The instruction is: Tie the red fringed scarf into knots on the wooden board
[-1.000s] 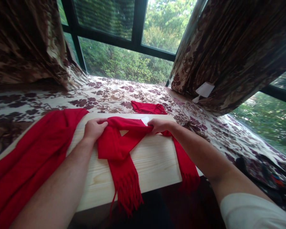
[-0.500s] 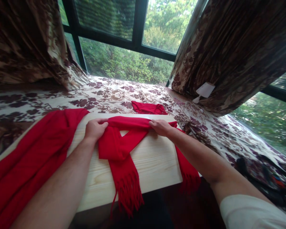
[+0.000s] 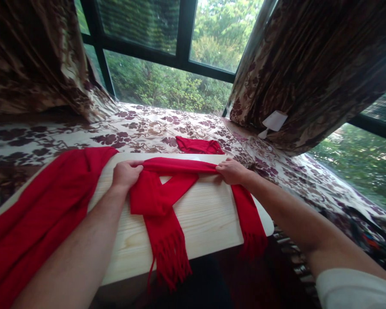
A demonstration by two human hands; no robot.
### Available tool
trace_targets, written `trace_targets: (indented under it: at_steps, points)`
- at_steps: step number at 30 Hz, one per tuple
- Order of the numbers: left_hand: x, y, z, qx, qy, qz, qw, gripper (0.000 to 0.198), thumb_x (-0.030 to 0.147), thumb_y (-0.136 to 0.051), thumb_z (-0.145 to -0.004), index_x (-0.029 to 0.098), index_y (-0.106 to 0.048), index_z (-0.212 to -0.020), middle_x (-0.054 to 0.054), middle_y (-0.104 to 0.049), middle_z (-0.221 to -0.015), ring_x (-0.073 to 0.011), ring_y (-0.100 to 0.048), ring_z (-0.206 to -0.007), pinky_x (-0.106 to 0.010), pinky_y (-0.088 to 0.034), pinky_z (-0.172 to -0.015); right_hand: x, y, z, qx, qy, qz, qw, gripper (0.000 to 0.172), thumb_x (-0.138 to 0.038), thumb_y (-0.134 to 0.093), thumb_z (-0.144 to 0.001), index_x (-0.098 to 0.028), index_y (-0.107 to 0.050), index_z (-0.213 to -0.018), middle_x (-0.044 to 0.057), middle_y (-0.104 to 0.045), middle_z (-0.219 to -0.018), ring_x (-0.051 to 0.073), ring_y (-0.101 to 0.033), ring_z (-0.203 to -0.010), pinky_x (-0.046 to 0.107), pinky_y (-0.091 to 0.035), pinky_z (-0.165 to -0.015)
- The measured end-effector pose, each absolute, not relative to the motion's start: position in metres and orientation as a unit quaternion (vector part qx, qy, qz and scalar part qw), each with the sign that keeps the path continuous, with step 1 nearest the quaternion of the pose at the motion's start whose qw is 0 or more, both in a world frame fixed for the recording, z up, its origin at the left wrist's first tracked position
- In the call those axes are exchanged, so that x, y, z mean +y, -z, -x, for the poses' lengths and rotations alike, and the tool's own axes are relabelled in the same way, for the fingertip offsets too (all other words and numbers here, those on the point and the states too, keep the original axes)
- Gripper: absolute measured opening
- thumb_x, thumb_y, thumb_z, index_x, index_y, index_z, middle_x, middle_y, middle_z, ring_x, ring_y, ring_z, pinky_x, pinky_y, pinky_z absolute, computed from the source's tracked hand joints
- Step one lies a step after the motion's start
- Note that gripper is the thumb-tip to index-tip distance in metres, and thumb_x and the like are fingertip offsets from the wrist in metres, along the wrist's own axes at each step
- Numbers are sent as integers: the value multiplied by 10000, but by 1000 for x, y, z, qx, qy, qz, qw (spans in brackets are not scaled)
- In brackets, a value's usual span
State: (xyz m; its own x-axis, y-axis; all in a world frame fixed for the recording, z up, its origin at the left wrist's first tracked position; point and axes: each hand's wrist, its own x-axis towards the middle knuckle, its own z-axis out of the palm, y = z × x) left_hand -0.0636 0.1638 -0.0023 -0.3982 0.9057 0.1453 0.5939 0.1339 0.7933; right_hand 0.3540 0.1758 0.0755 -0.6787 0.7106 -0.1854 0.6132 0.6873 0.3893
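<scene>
A red fringed scarf (image 3: 161, 197) lies looped across a pale wooden table (image 3: 209, 223). My left hand (image 3: 126, 174) pinches its upper strip at the left bend. At the strip's right part, my right hand (image 3: 232, 171) is closed on the cloth. Between the hands the strip runs nearly straight along the far side of the table. One fringed end hangs over the near edge below the loop; another hangs over the edge at the right, below my right hand.
More red cloth (image 3: 58, 189) is draped over the table's left side. Behind the table, a folded red cloth (image 3: 199, 145) rests on the floral cover (image 3: 141, 122). A small white lamp (image 3: 275, 121) stands by the right curtain (image 3: 296, 77). Dark straps (image 3: 369, 231) lie at far right.
My right hand has slid rightward along the scarf's upper strip, so more of the strip shows between my hands. My left hand keeps its hold at the left bend.
</scene>
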Motion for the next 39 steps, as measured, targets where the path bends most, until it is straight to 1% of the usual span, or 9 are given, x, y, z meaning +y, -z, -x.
trace_targets:
  at_steps: [7, 13, 17, 21, 24, 27, 31, 35, 39]
  points:
    - [161, -3, 61, 751, -388, -503, 178, 366, 288, -653, -738, 172, -804, -1050, -70, -792, -941, -250, -730, -882, -294, -547, -873, 176, -82, -343, 868, -222, -409, 176, 186, -93, -502, -849, -124, -679, -896, 146, -729, -848, 237, -671, -730, 397, -353, -869]
    - [162, -1, 61, 751, -387, -506, 175, 368, 295, -642, -731, 178, -806, -1039, -61, -793, -930, -244, -725, -877, -281, -542, -860, 174, -93, -353, 900, -167, -372, 158, 175, -80, -552, -802, -143, -672, -913, 120, -733, -910, 237, -676, -883, 336, -390, -830]
    - [164, 3, 63, 749, -390, -505, 177, 373, 302, -637, -733, 177, -805, -1042, -74, -791, -936, -245, -726, -874, -290, -541, -860, 171, -102, -372, 889, -158, -409, 130, 134, -176, -562, -840, -161, -690, -877, 116, -732, -911, 230, -663, -890, 317, -411, -832]
    - [163, 1, 63, 752, -385, -504, 179, 380, 316, -647, -730, 190, -803, -1052, -69, -791, -931, -252, -726, -862, -302, -546, -853, 175, -103, -392, 861, -27, -494, 116, 118, -294, -689, -706, -189, -698, -758, 51, -709, -791, 211, -640, -819, 270, -434, -721]
    - [160, -4, 61, 757, -382, -499, 179, 378, 319, -657, -726, 189, -805, -1049, -66, -791, -928, -260, -725, -872, -309, -546, -867, 178, -106, -401, 791, 188, -582, 9, 189, -316, -724, -615, -179, -677, -738, -26, -623, -631, 155, -586, -638, 241, -416, -597]
    - [158, -8, 59, 759, -382, -495, 182, 378, 317, -658, -724, 187, -804, -1048, -65, -791, -925, -262, -725, -867, -312, -548, -869, 176, -120, -400, 692, 379, -576, -213, 263, -311, -765, -558, -168, -604, -709, -55, -568, -573, 105, -521, -516, 220, -404, -515]
    - [158, -10, 59, 762, -377, -495, 180, 367, 323, -658, -714, 193, -807, -1023, -60, -790, -895, -264, -723, -861, -313, -547, -873, 167, -151, -387, 623, 488, -501, -350, 390, -255, -840, -489, -181, -497, -659, -59, -565, -560, 89, -522, -473, 203, -434, -474]
    - [160, -8, 60, 764, -375, -493, 182, 368, 323, -661, -708, 191, -808, -1019, -64, -789, -878, -267, -725, -853, -323, -549, -874, 164, -176, -387, 633, 509, -498, -304, 429, -250, -877, -466, -172, -515, -683, -45, -606, -588, 98, -559, -486, 197, -466, -472]
    - [160, -8, 60, 759, -377, -496, 189, 381, 306, -658, -713, 182, -806, -1041, -74, -791, -901, -271, -726, -853, -334, -557, -860, 166, -188, -416, 647, 486, -563, -168, 427, -301, -891, -475, -155, -608, -761, 4, -675, -669, 145, -619, -540, 229, -492, -487]
